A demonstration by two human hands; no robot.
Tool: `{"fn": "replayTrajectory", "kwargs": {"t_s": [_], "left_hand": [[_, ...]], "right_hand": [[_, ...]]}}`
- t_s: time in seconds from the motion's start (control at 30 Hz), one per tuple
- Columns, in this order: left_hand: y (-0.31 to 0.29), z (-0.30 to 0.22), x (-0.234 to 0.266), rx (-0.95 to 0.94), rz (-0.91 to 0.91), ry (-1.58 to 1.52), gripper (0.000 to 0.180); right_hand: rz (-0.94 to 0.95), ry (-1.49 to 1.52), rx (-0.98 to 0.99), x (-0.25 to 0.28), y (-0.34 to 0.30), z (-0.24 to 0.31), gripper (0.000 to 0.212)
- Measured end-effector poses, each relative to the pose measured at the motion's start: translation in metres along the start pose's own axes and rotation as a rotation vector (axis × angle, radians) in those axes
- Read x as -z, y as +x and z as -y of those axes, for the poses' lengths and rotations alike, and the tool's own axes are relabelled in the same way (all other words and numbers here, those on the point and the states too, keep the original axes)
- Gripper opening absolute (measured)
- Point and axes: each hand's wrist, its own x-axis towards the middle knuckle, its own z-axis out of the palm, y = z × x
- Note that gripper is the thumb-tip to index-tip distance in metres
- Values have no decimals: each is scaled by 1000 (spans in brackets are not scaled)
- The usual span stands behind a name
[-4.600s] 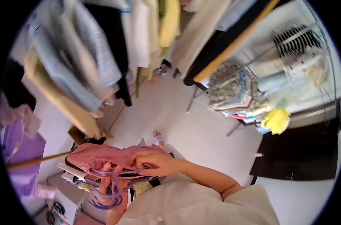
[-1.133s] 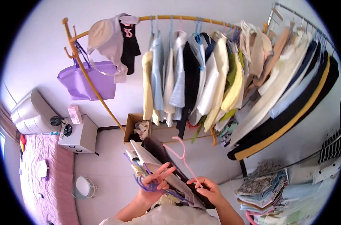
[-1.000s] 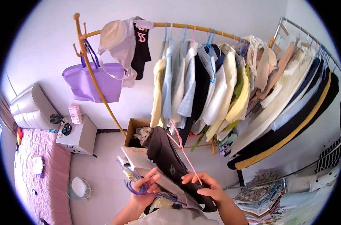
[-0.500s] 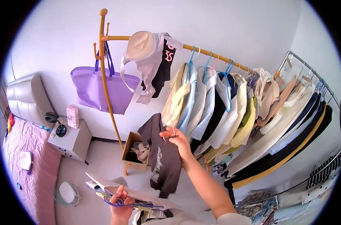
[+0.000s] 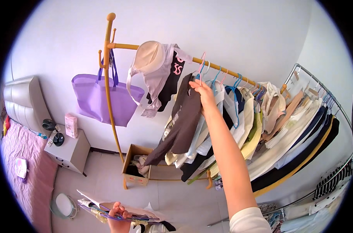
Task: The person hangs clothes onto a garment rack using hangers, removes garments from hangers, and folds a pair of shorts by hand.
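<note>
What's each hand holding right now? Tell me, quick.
Left hand: closed, holding a bundle of clothes and hangers.
Right hand: closed, holding the pink hanger with the dark garment.

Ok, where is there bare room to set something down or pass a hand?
Bare floor lies between the nightstand and the cardboard box. The rail shows bare between its post and the draped bra. Crowded: right of the dark garment, packed with hanging clothes.

Purple tote [image 5: 102,99], hanging. Pink-covered bed [image 5: 33,153] beside pale nightstand [image 5: 74,149]. Open cardboard box [image 5: 137,180], cloth [image 5: 142,165] inside.
</note>
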Motion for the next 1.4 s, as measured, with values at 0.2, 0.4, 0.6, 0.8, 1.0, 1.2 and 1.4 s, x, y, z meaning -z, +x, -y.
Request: {"fn": "replayTrajectory", "kwargs": {"t_s": [0.2,0.4,0.6,0.8,1.0,1.2,1.4], "left_hand": [[10,6,0,23,113,-8,15],[12,19,-8,85,119,-24,17],[13,49,-31,217,242,3,20],[9,96,-64,396,292,82,30],[5,144,-83,623,474,112,38],[-21,200,-122,770,537,260,57],[-34,227,-114,936,548,311,64]], "right_hand": [[-12,-141,-24,22,-1,-45,48],[-17,-310,327,-10,-107,-17,22],[830,-337,-226,10,-272,-47,24],[908,-315,-392,49,-386,-48,30],[589,-224,-387,98,-439,-16,26],[243,-161,-397,142,-492,17,22],[-210,251,-276,196,-521,86,51]]}}
